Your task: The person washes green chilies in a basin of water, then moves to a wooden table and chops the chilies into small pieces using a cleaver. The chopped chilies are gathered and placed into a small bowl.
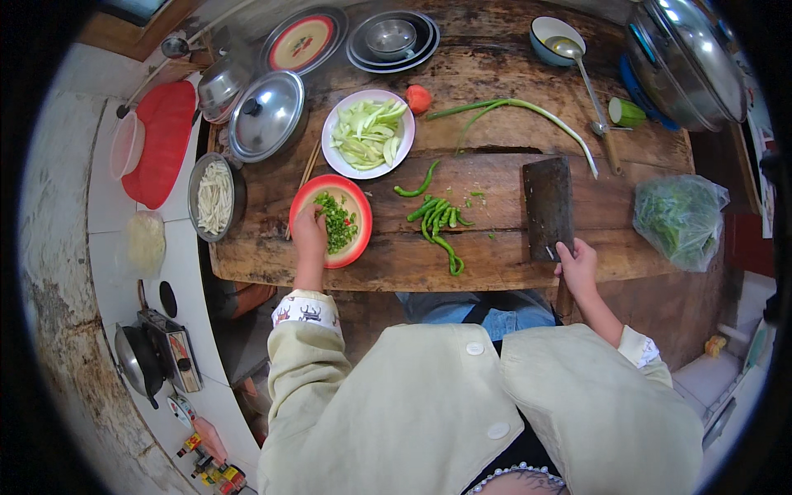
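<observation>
My left hand (309,234) reaches over the red-rimmed enamel plate (365,238), its fingertips at the chopped green chili peppers (340,230). Whether the fingers hold any pieces is hidden. With my right hand (579,266) I grip a cleaver (547,207) by its handle; the broad dark blade lies over the wooden table (495,272). Between my hands is a small heap of whole green chili peppers (436,213). One curved chili (419,187) lies just above the heap, and tiny cut bits are scattered to its right.
Behind are a plate of sliced pale-green vegetable (368,133), a tomato (418,98), a scallion (538,110) and a bowl (557,38) with a ladle. A lidded pot (267,116) and a bowl of white strips (215,197) stand left. Bagged greens (679,219) lie right.
</observation>
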`<move>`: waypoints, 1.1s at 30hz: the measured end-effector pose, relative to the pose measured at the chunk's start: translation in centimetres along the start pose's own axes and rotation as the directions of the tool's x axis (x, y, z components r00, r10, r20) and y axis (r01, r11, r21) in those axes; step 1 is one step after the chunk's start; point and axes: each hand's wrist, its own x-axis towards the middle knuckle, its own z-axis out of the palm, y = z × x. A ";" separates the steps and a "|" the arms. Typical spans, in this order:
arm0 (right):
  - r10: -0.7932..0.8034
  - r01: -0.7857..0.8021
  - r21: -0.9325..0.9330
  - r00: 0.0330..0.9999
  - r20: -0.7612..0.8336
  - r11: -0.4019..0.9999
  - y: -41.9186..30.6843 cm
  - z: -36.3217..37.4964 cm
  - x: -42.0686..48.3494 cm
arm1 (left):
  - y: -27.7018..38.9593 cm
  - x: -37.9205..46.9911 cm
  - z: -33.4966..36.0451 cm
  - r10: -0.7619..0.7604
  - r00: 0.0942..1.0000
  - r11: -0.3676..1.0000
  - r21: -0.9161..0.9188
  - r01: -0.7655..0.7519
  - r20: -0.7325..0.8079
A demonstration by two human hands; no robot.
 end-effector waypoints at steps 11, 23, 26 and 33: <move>-0.012 0.014 -0.035 0.999 0.043 0.999 0.7 -0.5 -0.1 | 1.7 1.5 -1.2 0.245 0.964 0.944 0.202 -0.261 0.100; -0.452 0.498 -0.634 0.856 0.250 0.592 -1.2 -0.1 1.3 | 23.5 -3.0 12.2 0.250 0.961 0.899 -0.398 -0.185 0.119; -0.444 0.533 -0.681 0.834 0.326 0.502 -1.5 -0.1 1.5 | 23.7 -3.8 14.0 0.257 0.960 0.908 -0.367 -0.201 0.110; -0.349 0.499 -0.704 0.864 0.362 0.505 -1.3 -0.5 3.0 | 22.8 -6.5 13.6 0.217 0.975 0.899 -0.381 -0.216 -0.042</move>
